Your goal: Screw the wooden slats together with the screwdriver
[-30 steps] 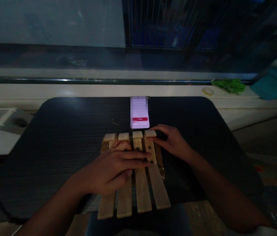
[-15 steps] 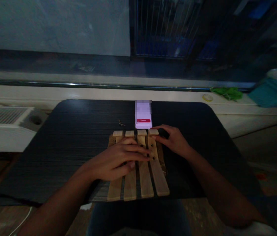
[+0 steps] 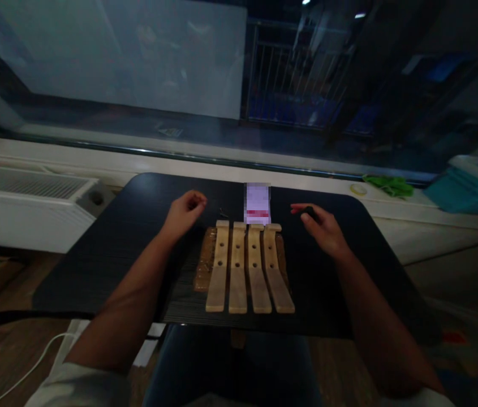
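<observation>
Several flat wooden pieces point(image 3: 237, 282) lie side by side on the dark table point(image 3: 128, 265). Each flares toward me, has two holes and ends in a raised lip at the far end. Under them is a brown, shiny, tape-like flat slab point(image 3: 203, 271). My left hand point(image 3: 184, 213) is held beyond their far left corner, thumb and fingers curled together; whatever it pinches, if anything, is hidden. To the right of the pieces, my right hand point(image 3: 321, 227) is partly closed, with a dark patch between thumb and forefinger that I cannot make out. Neither hand touches the wood.
A phone point(image 3: 257, 204) with a lit screen stands just past the wooden pieces. Tiny thin items point(image 3: 223, 213) lie left of it. On the windowsill are a tape roll point(image 3: 358, 190), a green bundle point(image 3: 388, 185) and a teal container point(image 3: 468, 189). A radiator point(image 3: 39, 209) is at left.
My left hand has lifted off the wooden pieces and moved to the far left. My right hand has drawn away to the right from the rightmost piece. The view has tilted slightly.
</observation>
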`<state>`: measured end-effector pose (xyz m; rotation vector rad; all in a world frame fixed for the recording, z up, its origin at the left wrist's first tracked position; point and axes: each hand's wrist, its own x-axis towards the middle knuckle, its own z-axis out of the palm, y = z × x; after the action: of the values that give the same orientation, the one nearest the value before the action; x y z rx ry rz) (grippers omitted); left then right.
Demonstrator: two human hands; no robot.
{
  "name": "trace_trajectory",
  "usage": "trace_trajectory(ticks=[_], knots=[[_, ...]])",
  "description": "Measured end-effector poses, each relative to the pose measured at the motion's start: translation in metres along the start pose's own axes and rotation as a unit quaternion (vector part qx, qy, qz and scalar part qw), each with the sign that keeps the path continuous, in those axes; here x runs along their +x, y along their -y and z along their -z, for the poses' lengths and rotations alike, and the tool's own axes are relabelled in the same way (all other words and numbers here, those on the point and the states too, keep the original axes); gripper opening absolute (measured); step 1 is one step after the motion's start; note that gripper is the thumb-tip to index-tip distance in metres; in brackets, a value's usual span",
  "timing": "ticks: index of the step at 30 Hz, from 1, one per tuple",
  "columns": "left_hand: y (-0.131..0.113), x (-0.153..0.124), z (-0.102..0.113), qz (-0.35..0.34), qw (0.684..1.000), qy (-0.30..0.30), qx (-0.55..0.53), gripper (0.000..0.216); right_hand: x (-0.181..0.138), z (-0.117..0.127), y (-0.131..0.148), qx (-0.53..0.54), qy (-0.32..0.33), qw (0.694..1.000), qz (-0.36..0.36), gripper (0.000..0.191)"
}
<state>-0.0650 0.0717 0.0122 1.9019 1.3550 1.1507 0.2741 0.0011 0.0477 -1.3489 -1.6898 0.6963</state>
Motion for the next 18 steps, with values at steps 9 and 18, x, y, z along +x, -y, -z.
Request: trace_trajectory(ticks=[9,18], knots=[[0.011,0.004,-0.022,-0.018,0.990,0.098,0.096,0.021,0.008,-0.006,-0.014,-0.009,-0.040,0.999,-0.003,0.044],[0.009,0.007,-0.023,-0.004,0.990,0.093,0.107,0.017,0.010,-0.013,-0.023,0.000,-0.047,0.999,0.020,0.042]])
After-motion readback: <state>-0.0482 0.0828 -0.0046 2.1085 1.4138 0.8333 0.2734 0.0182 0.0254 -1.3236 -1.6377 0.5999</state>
